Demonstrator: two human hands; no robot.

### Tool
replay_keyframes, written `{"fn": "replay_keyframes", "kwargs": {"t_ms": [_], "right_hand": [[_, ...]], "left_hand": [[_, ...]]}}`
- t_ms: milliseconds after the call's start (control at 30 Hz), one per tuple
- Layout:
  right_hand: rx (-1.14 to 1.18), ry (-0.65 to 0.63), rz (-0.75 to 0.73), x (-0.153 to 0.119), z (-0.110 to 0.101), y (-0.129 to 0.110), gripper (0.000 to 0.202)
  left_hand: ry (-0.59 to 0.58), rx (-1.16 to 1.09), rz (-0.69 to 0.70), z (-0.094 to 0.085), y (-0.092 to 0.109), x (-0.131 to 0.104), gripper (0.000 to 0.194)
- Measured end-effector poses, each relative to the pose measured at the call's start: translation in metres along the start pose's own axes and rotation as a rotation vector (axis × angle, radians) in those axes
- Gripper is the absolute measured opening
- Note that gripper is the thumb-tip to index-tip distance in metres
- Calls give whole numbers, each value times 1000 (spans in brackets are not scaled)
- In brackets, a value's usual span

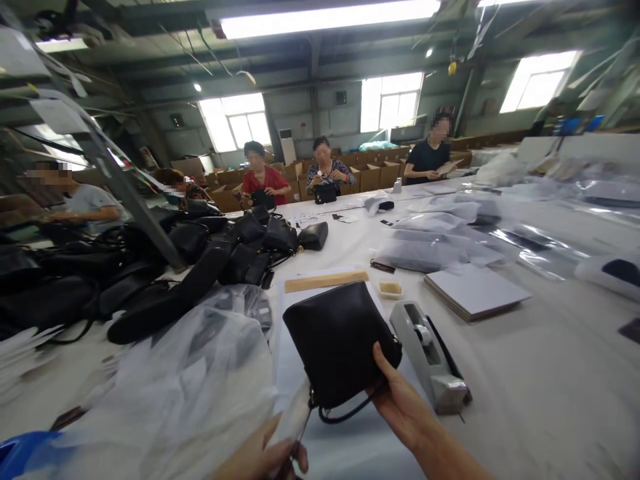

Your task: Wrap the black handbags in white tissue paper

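A black handbag [340, 340] is tilted up over a white board [290, 367] on the table. My right hand [400, 400] grips its lower right side, thumb on the front face and fingers behind. Below the bag's lower left corner, my left hand [273, 453] has its fingers closed around a dark thin strap, with a whitish wrapped piece [295, 413] beside it. A black strap loop hangs at the bag's lower edge. To the right of the bag stands a grey tape dispenser [430, 353].
Black bags [250, 240] are piled at the left, with clear plastic bags [200, 373] before them. A wooden ruler [325, 281], a small dish [390, 288], stacked boards [475, 290] and wrapped items [425, 247] lie beyond. Several people work across the table. A metal pole slants at left.
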State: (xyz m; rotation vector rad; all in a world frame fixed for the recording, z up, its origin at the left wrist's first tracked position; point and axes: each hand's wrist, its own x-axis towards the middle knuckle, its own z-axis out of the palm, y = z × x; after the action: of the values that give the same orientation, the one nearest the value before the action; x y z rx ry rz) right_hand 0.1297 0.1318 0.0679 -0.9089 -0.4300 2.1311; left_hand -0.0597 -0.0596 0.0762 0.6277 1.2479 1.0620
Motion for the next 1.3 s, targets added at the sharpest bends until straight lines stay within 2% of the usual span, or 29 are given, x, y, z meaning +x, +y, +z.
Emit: {"fn": "replay_keyframes", "kwargs": {"t_ms": [133, 233, 300, 367, 433, 500, 567, 667, 767, 867, 933, 1000, 1067, 1100, 1167, 1233, 1300], "right_hand": [[14, 1, 17, 11, -14, 18, 26], [70, 23, 15, 19, -17, 32, 30], [62, 23, -26, 26, -18, 38, 35], [28, 18, -58, 32, -20, 41, 38], [-3, 21, -50, 37, -25, 41, 38], [-23, 19, 2, 39, -30, 38, 36], [-26, 22, 65, 38, -35, 35, 31], [7, 29, 102, 36, -35, 36, 27], [9, -4, 81, 31, -31, 43, 28], [-32, -60, 91, 19, -33, 44, 31], [-110, -138, 131, 5, -40, 36, 33], [-299, -211, 157, -15, -53, 21, 39], [-618, -217, 36, -36, -67, 0, 41], [-802, -187, -114, -44, -75, -11, 40], [-1140, -92, -545, -54, -92, -36, 33], [-1375, 18, -954, -52, -109, -61, 29], [-1532, 150, -1162, -40, -126, -84, 33]], "left_hand": [[297, 637, 60, -25, 32, -5, 61], [588, 1041, 198, -30, 55, 2, 44], [695, 1223, 237, -30, 62, 11, 39], [697, 1369, 192, -31, 60, 23, 39], [633, 1482, 98, -34, 52, 35, 40], [574, 1541, 69, -35, 42, 45, 36], [599, 1553, 147, -32, 34, 52, 31], [642, 1478, 407, -13, 29, 64, 36], [514, 1415, 614, 15, 25, 85, 49], [427, 1460, 661, 33, 16, 108, 60], [436, 1515, 653, 38, 8, 118, 61], [461, 1554, 648, 38, 1, 123, 59], [467, 1577, 649, 36, -4, 124, 58], [464, 1587, 649, 36, -5, 123, 58], [461, 1604, 650, 35, -7, 122, 59], [469, 1611, 651, 36, -8, 121, 59], [478, 1610, 655, 37, -9, 122, 59]]}}
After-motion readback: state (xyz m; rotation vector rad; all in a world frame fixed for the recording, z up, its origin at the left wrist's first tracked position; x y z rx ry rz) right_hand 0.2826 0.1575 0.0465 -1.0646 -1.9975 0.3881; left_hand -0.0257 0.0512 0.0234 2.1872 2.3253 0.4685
